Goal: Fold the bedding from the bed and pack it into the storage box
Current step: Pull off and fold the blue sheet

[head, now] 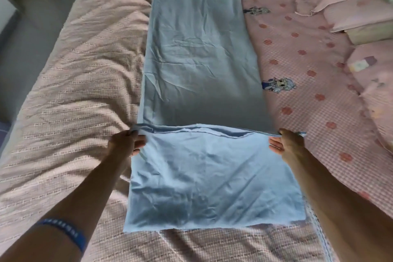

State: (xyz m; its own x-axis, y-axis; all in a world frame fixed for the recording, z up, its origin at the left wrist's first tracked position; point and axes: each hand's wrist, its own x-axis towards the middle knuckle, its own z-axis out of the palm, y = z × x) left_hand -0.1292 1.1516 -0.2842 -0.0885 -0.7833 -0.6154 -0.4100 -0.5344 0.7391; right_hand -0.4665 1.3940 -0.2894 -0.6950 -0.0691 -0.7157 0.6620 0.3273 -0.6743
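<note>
Pinching near-end corners of blue sheet [200,53], left hand [125,141] and right hand [286,141] each grip one, keeping edge taut for square fold. Sheet lies as long strip along bed, over pink quilt [74,83]. Storage box unseen.

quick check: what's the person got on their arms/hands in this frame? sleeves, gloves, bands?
Both forearms are bare as far as the frame shows: no sleeves and no gloves. The left hand and right hand carry no rings or watch that I can make out. The only worn item is a blue wristband on the left forearm, a narrow flat strap with small pale lettering too blurred to read.
</note>
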